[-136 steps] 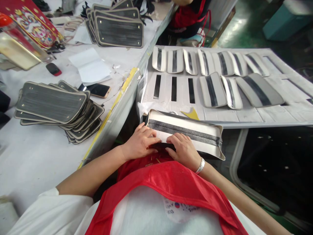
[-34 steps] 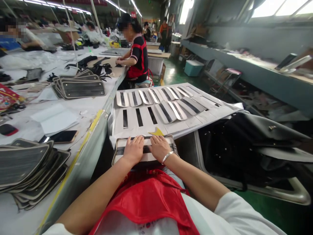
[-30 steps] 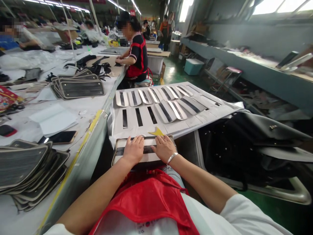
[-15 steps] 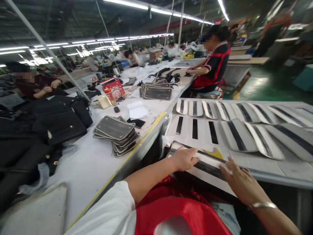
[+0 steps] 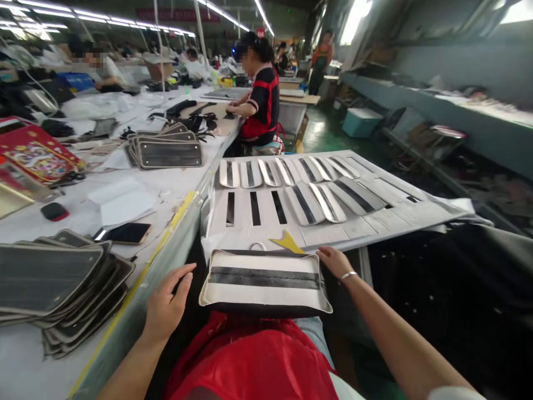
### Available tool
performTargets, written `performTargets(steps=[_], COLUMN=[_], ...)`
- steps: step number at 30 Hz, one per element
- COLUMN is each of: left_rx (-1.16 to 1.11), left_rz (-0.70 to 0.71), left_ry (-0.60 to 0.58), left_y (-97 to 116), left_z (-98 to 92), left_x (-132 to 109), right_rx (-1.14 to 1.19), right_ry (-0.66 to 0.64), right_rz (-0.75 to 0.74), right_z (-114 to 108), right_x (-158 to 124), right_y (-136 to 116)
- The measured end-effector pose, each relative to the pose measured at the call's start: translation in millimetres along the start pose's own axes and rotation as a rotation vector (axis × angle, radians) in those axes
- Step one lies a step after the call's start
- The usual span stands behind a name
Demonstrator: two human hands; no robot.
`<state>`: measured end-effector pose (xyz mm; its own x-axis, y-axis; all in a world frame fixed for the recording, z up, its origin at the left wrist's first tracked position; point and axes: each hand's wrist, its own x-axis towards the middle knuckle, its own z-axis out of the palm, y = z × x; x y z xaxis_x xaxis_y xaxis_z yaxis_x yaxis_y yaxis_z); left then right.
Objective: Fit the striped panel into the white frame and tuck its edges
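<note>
A black bag body lies across my lap. Its white rectangular bottom (image 5: 262,293) faces up, with a dark strip along the middle and pale edging at the corners. Off the bag's left end, my left hand (image 5: 169,303) is held in the air, fingers apart and nothing in them. My right hand (image 5: 335,262) is at the far right corner of the bag, fingers stretched towards it and fingertips at the edge. Just beyond the bag, a yellow pointed piece (image 5: 288,243) lies on the near edge of a white board (image 5: 333,236).
Striped pale panels (image 5: 306,204) and black strips (image 5: 255,208) lie in rows on the board. To the left, the white worktable (image 5: 25,366) carries stacked grey panels (image 5: 45,278), a phone (image 5: 127,233) and paper (image 5: 120,203). A co-worker (image 5: 262,94) works further along it.
My view has swung right. Both hands were on the bag's white bottom; my left hand has come off to the left, and my right hand is now at the far right corner.
</note>
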<state>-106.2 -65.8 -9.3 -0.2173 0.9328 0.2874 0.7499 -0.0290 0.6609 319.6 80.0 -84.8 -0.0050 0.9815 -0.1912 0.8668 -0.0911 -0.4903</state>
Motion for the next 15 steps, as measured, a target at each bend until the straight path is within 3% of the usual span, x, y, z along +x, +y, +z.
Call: performTargets(steps=[4, 7, 12, 15], left_rx=[0.046, 0.080, 0.086, 0.058], left_rz=[0.147, 0.171, 0.212, 0.268], left_ry=[-0.048, -0.068, -0.130, -0.238], left_y=[23, 31, 52, 75], left_z=[17.7, 25.0, 37.6, 57.8], left_x=[8, 20, 44, 62], right_rx=[-0.175, -0.292, -0.364, -0.327], right_ry=[-0.172, -0.250, -0.271, -0.306], right_rz=[0.017, 0.065, 0.098, 0.095], right_z=[43, 64, 80, 78], right_x=[35, 52, 71, 84], right_y=[-13, -17, -24, -31])
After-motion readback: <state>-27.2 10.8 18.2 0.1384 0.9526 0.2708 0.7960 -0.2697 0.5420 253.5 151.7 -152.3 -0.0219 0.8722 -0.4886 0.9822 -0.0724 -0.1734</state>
